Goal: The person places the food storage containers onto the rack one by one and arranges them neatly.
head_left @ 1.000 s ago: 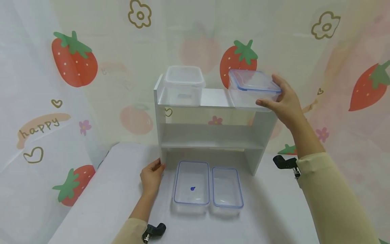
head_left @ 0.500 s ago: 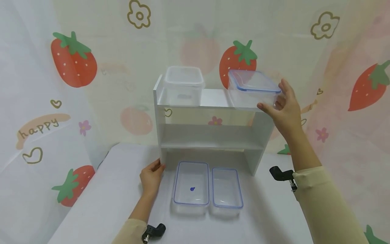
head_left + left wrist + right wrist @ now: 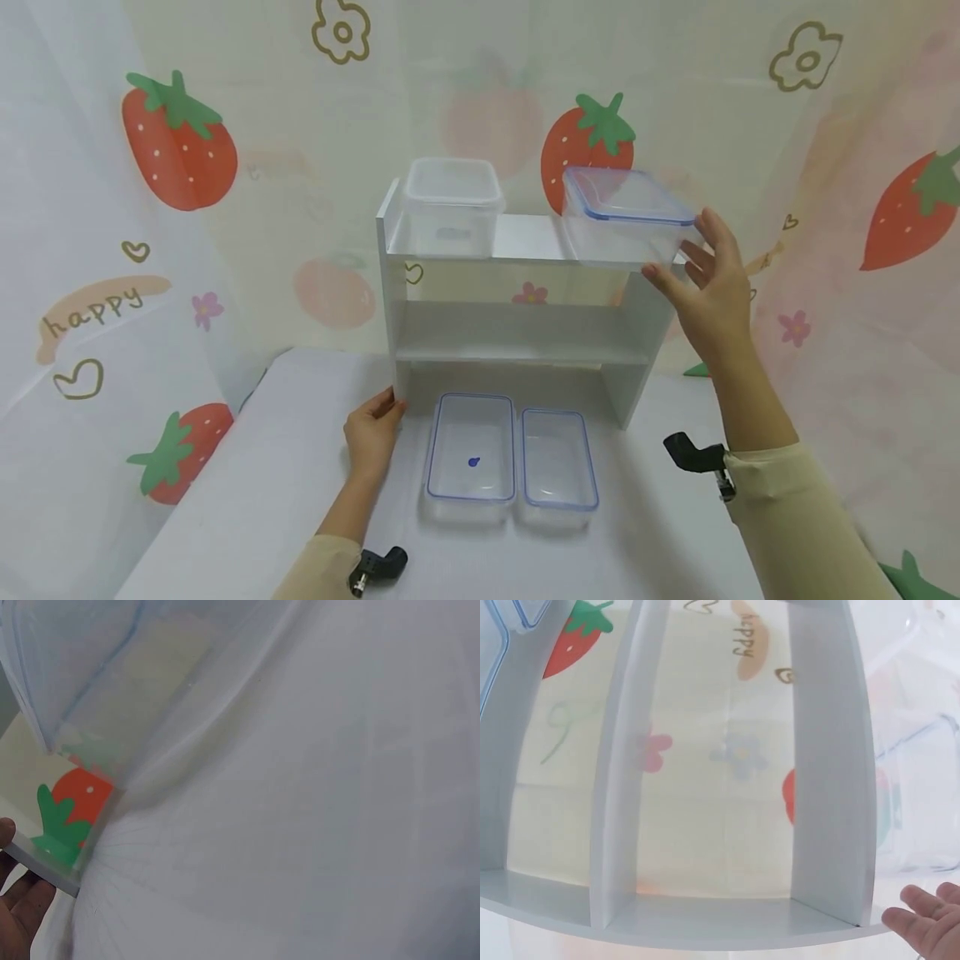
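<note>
A white shelf rack (image 3: 517,329) stands on the table. My left hand (image 3: 373,433) pinches the front edge of its left side panel; the left wrist view shows thumb and fingers on either side of that panel (image 3: 43,868). On the top board's right end rests a clear food container with a blue-rimmed lid (image 3: 630,223), jutting slightly over the front. My right hand (image 3: 712,287) is spread beside its right end, fingertips right at the container's side. In the right wrist view the right hand (image 3: 928,922) shows by the top board's corner.
A clear container with a frosted white lid (image 3: 453,212) occupies the top board's left end. Before the rack, two blue-rimmed clear containers, a larger one (image 3: 471,442) and a narrower one (image 3: 558,458), lie side by side on the white tabletop (image 3: 285,467). A strawberry-print curtain (image 3: 300,125) hangs behind.
My right hand has loosened from the blue-rimmed container and drawn slightly right and down, its fingers opening. That container stays on the top board; my left hand keeps its place.
</note>
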`<state>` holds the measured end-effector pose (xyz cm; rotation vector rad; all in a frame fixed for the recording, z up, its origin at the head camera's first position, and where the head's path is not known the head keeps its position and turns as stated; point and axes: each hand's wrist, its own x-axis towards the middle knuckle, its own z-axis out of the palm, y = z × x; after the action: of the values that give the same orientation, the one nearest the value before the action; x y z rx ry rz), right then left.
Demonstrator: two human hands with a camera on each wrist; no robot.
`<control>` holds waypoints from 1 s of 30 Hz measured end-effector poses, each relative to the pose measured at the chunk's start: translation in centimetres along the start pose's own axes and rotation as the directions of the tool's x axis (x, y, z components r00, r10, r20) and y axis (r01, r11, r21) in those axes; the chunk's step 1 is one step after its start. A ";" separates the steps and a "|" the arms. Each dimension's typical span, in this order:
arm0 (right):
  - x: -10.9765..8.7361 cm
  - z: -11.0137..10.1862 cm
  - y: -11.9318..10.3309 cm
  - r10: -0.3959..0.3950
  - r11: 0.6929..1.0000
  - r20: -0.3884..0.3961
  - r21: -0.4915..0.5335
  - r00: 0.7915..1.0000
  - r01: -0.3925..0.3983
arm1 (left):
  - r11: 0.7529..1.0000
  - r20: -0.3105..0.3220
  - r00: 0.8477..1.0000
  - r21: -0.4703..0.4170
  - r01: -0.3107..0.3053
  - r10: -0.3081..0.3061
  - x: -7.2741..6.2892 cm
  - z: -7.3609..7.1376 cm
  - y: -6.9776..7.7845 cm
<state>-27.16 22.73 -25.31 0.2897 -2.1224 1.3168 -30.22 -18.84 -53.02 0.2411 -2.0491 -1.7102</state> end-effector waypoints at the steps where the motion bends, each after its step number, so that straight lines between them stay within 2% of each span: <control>1: -0.3 0.0 0.0 0.001 1.000 -0.009 -0.003 1.000 -0.001 | 1.000 0.001 1.000 0.000 0.003 -0.003 0.0 0.0 0.0; 8: -2.4 0.0 0.0 -0.019 1.000 -0.063 -0.002 0.998 0.018 | 1.000 0.031 1.000 0.005 0.004 -0.004 -0.2 -0.1 0.2; 15: -4.0 0.3 0.4 -0.066 0.997 -0.089 0.042 0.994 0.070 | 1.000 0.028 1.000 0.008 -0.009 0.008 -0.1 -0.2 0.3; 20: -5.3 0.5 0.3 -0.081 0.995 -0.076 0.059 0.994 0.085 | 1.000 0.013 1.000 0.017 -0.012 0.011 -0.1 -0.2 0.2; 30: -7.8 0.9 1.0 -0.094 0.992 -0.035 0.082 0.995 0.097 | 1.000 0.032 0.999 0.001 0.004 -0.004 -0.2 -0.3 0.4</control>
<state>-21.86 21.38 -31.02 0.3978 -2.0051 1.3480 -29.87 -18.94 -52.64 0.2199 -2.0731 -1.7264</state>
